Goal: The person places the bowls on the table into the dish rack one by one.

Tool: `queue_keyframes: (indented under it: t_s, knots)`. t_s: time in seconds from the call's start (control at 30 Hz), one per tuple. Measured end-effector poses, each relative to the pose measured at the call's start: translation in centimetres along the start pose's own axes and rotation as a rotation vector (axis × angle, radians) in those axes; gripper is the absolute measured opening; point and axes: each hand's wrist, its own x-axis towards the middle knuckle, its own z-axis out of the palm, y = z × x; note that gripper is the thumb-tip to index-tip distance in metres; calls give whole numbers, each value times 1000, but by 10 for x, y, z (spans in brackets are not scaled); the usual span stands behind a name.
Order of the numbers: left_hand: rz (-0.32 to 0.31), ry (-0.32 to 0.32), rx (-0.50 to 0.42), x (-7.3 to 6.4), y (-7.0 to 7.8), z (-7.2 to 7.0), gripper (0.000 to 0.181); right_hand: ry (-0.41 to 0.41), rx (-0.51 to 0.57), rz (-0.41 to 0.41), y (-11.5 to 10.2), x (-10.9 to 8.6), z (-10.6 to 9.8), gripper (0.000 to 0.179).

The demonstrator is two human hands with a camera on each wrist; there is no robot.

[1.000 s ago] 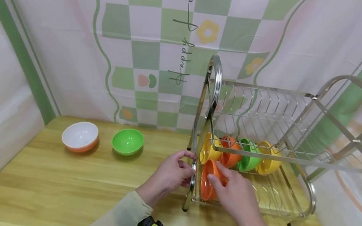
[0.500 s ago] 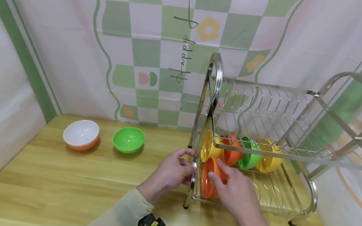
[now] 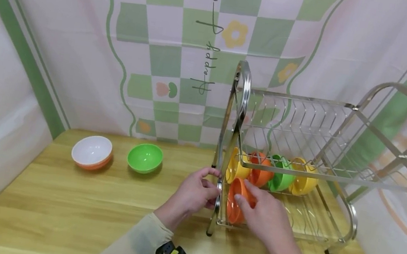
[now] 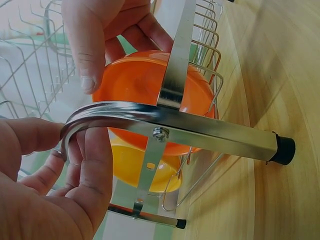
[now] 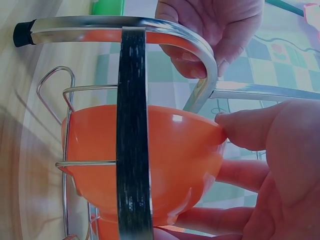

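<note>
An orange bowl [image 3: 233, 203] stands on its side at the front left of the lower tier of a two-tier metal dish rack [image 3: 298, 173]. My right hand [image 3: 270, 219] holds this bowl, thumb at the rim and fingers spread behind it, as the right wrist view shows. With its thumb and fingers curled round the curved bar at the rack's left end, my left hand [image 4: 60, 190] grips the frame. Behind the held bowl, a yellow bowl [image 3: 236, 168], an orange-red bowl [image 3: 259, 176], a green bowl [image 3: 281, 179] and another yellow bowl [image 3: 304, 184] stand tilted in a row.
On the wooden table [image 3: 98, 207] to the left sit an orange bowl with a white inside [image 3: 91, 151] and a bright green bowl [image 3: 145, 158]. The rack's upper tier [image 3: 289, 129] overhangs the back row of bowls. A patterned curtain [image 3: 192, 64] hangs behind the table.
</note>
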Motion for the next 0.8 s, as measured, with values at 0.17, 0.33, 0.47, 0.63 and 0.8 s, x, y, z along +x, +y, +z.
queue_keyframes:
  t_s: [0.17,0.33,0.47,0.63,0.8]
  knots:
    - [4,0,-4,0,-1,0,36,-22,-5,7,1,0,-1,70]
    - [13,-7,-18,0,-3,0,36,39,37,0,-1,-3,-6,73]
    - [15,-8,-20,1,-3,-1,37,124,154,12,-7,-8,-13,74]
    - [9,8,25,-1,-2,-1,38,216,399,-3,-16,-13,-17,69]
    - [33,16,80,-3,-1,-3,39,249,534,-32,-24,-16,-18,56]
